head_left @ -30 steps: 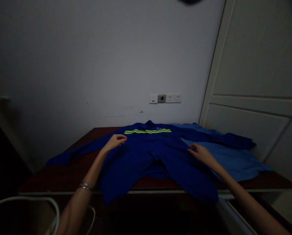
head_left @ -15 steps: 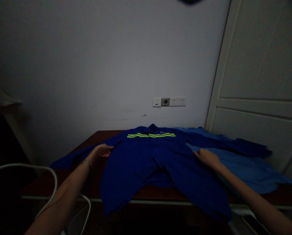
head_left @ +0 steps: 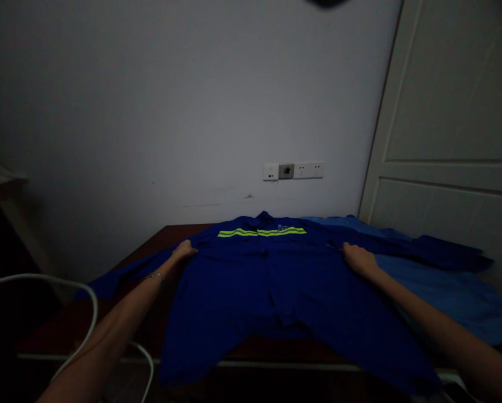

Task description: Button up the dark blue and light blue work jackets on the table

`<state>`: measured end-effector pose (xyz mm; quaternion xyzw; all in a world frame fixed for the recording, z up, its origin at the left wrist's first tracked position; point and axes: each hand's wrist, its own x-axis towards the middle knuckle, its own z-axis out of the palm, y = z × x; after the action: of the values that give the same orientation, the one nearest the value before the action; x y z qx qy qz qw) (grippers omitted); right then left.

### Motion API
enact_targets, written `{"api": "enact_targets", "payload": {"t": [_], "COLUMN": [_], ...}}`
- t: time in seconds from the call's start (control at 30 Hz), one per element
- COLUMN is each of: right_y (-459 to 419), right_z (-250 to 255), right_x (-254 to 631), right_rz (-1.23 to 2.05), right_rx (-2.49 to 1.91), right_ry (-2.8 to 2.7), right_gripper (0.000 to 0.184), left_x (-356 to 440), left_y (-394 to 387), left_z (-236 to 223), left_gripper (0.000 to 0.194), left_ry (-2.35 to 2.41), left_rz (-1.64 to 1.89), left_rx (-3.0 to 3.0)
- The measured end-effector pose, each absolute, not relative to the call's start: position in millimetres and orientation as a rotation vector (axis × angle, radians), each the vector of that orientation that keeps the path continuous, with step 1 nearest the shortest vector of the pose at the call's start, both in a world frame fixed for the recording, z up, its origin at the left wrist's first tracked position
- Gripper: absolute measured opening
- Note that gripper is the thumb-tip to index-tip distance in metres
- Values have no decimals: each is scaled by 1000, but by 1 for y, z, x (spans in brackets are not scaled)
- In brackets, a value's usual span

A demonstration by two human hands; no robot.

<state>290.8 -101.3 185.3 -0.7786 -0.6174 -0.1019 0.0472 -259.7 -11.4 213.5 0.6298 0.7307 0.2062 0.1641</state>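
A dark blue work jacket (head_left: 272, 285) with two yellow-green reflective stripes lies spread flat on a dark wooden table (head_left: 167, 232), collar toward the wall, hem hanging over the near edge. My left hand (head_left: 184, 249) rests at the jacket's left armpit, where sleeve meets body, fingers curled on the cloth. My right hand (head_left: 357, 257) lies on the right armpit, fingers bent down against the fabric. A bracelet sits on my left wrist.
A lighter blue garment (head_left: 452, 291) lies under the jacket on the table's right side. A white tube or chair frame (head_left: 66, 285) curves at the lower left. A white door (head_left: 456, 157) stands to the right, wall sockets (head_left: 293, 170) behind.
Both hands slid outward and farther up the jacket, from its front panels to the armpits. The view moved closer to the table.
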Motion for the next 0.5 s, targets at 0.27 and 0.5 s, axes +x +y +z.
{"api": "enact_targets", "payload": {"t": [0.27, 0.5], "right_y": [-108, -122], "right_z": [184, 193], "right_x": [298, 293], "right_rz": [-250, -437], "right_rx": [-2375, -2344], "right_ry": [-1910, -1961], "right_gripper": [40, 44], "left_x": [-280, -317], "left_y": [7, 6], "left_z": [202, 201], "left_gripper": [42, 50], "left_ry": [1971, 1832], "left_rz": [276, 330], "left_rx": [1978, 1920]}}
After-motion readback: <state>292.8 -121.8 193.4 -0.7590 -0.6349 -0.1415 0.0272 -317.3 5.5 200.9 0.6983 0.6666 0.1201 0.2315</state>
